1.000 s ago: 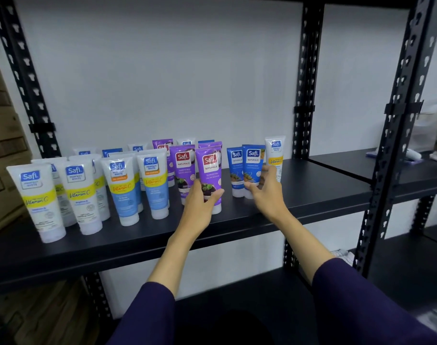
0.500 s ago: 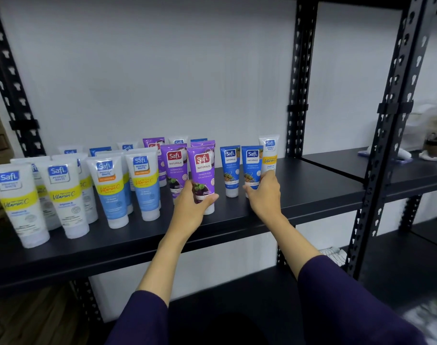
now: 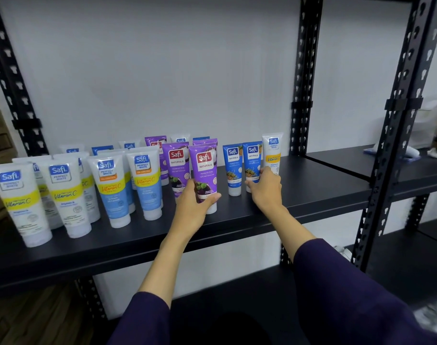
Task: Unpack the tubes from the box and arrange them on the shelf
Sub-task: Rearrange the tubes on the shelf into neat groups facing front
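On shelf (image 3: 299,195): left hand (image 3: 193,202) grips upright purple Safi tube (image 3: 203,168); right hand (image 3: 266,186) grips blue tube (image 3: 252,160), right of purple one

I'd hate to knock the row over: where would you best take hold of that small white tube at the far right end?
Take the small white tube around its lower body just above the cap, coming from the open right side. It stands upright on its cap on the shelf, a blue tube crowds its left, and the right hand already touches its base.

A stockroom or shop: black slotted-steel shelving (image 3: 299,210) against a white wall, lined with branded skincare tubes (image 3: 142,180).
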### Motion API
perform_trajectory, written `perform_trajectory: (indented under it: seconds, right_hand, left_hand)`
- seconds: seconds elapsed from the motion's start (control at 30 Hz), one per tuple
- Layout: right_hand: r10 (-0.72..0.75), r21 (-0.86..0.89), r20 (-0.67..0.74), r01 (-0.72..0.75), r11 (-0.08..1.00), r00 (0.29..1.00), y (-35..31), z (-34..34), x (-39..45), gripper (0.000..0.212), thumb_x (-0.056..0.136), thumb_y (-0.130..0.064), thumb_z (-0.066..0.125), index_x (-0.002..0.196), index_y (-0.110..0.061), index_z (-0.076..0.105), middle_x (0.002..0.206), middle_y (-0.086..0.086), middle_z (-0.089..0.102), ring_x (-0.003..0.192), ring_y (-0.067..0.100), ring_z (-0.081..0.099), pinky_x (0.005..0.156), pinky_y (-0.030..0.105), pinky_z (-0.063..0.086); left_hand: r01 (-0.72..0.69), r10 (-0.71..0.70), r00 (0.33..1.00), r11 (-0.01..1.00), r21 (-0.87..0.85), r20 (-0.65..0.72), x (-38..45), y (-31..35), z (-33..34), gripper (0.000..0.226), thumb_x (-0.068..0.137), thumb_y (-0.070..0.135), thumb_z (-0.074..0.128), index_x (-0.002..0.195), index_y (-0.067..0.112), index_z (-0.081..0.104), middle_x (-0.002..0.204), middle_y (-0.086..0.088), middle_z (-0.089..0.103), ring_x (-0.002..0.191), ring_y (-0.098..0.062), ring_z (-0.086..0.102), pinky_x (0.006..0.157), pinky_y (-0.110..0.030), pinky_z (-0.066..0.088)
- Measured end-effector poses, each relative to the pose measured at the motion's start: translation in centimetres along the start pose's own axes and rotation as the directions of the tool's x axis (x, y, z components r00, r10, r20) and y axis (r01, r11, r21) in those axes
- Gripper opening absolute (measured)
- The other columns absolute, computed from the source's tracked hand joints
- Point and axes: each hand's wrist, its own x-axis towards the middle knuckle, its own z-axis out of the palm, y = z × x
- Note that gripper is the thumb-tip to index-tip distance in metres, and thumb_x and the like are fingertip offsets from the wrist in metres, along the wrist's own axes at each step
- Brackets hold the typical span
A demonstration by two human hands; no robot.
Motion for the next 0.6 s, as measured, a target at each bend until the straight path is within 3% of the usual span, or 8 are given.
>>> perform_trajectory:
  seconds: [0.2,0.3,0.43,0.6]
  right_hand:
    - [0.022,0.04,-0.025,-0.021,0.999,0.999,0.2,-0.1,-0.2,0.036,0.089,-0.024,0.065,0.117,-0.005,0.052,0.117,0.012,0.061,0.11,0.022,0.06,0.078,0.027,0.048]
    - [0.003,0.062,-0.136,0.005,0.998,0.991,0.6,-0.4,-0.2,0.034,0.088,-0.024,0.066,0.113,-0.006,0.051,0.113,0.013,0.06,0.106,0.022,0.06,0.076,0.028,0.05]
    - [-0.029,-0.021,-0.264,0.025,0.999,0.964,1.4,-1.5,0.6,0.047,0.085,-0.014,0.069,0.122,-0.004,0.043,0.124,0.016,0.047,0.116,0.027,0.045,0.086,0.029,0.045]
    - [0.116,-0.022,-0.027,-0.117,0.993,0.993,2.5,-2.4,2.4,0.061,0.081,-0.018,0.074,0.128,-0.004,0.037,0.131,0.018,0.047,0.121,0.032,0.048,0.095,0.039,0.046]
  left_hand:
    - [-0.003,0.003,1.0,1.0,0.004,0.0,-0.1,0.0,0.0,0.055,0.086,0.025,0.068,0.134,0.021,0.041,0.126,0.003,0.054,0.111,-0.006,0.05,0.07,-0.008,0.039]
    - [-0.004,0.004,1.0,1.0,0.002,0.001,-0.1,0.1,0.0,0.056,0.086,0.024,0.068,0.135,0.021,0.041,0.125,0.003,0.054,0.11,-0.005,0.051,0.069,-0.008,0.04]
    - [-0.007,0.007,1.0,1.0,0.009,-0.006,-0.1,0.1,0.0,0.056,0.086,0.025,0.068,0.135,0.021,0.041,0.125,0.004,0.054,0.11,-0.006,0.051,0.066,-0.008,0.04]
    - [-0.001,0.001,1.0,1.0,0.01,-0.01,0.0,0.1,0.1,0.056,0.085,0.025,0.068,0.135,0.021,0.042,0.126,0.003,0.055,0.11,-0.007,0.052,0.07,-0.008,0.039]
